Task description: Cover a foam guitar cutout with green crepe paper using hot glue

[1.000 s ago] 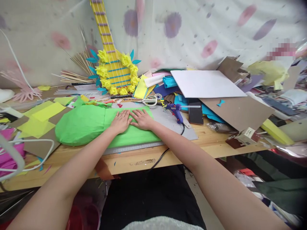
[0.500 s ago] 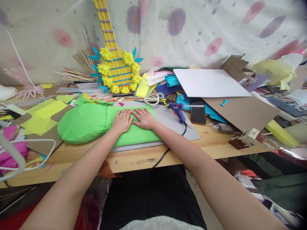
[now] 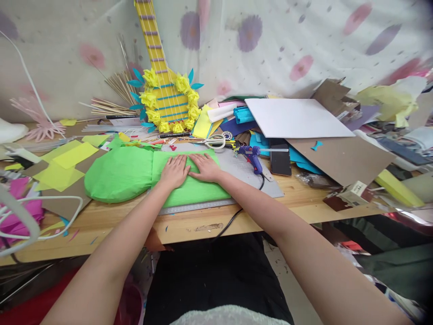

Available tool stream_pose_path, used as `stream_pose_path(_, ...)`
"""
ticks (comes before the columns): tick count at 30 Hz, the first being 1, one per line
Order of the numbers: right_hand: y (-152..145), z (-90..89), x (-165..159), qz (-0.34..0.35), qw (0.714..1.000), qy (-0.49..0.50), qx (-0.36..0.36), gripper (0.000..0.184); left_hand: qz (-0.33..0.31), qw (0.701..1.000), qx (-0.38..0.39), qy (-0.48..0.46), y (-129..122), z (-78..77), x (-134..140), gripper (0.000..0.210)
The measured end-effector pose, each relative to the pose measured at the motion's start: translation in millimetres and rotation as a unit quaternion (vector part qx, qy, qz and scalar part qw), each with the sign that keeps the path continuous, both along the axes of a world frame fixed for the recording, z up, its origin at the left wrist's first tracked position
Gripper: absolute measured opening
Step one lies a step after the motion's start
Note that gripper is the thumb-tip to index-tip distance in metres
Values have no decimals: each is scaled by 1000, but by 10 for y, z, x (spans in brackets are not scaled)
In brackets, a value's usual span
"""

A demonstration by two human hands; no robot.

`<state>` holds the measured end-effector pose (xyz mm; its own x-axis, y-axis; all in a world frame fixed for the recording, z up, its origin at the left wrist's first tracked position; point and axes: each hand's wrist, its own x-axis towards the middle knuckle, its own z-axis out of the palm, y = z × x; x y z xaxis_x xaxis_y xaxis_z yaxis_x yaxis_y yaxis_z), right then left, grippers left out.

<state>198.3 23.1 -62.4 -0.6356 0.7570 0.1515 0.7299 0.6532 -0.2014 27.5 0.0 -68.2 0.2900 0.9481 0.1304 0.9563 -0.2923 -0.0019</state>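
Both my hands lie flat, side by side, on a folded sheet of green crepe paper. My left hand has its fingers stretched out over the paper's middle. My right hand presses beside it, also with straight fingers, the thumbs almost touching. To the left, joined to or touching the sheet, is a rounded shape covered in green paper. Under the sheet lies a grey cutting mat. A purple hot glue gun rests on the mat, right of my right hand.
White-handled scissors and a phone lie behind and right. A yellow paper guitar leans on the curtain. A white board tops a pile of coloured paper. A white cable loops at left; yellow paper pieces lie nearby.
The view has shifted slightly, so everything sits a little further right in the picture. My hands stay flat in the same place on the green paper.
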Motion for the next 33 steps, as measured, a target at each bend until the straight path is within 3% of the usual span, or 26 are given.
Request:
stream_pose_path(3,179,154,76,-3,998,45,-42,65,-4,1000,-2,-4,1,-3,-1,62)
stream_pose_path(6,475,342,207,-100,993,64,-19,43,-1,1000,-2,-6,-8,10,2,61)
stream_pose_path(8,670,420,286,-174,984,39,3,40,-1,1000,-5,-4,-16,22,5,63)
stream_pose_path(11,849,431,332,-192,981,-26,16,41,-1,1000,-8,0,-21,30,7,65)
stream_pose_path(15,857,372,282,-173,981,-76,44,39,1,1000,-11,-1,-17,32,7,66)
stream_pose_path(21,829,381,291,-248,960,-126,23,39,9,1000,-25,-8,-13,59,20,65)
stream_pose_path(33,835,439,235,-230,962,-147,29,40,13,999,-30,-6,-16,70,28,65)
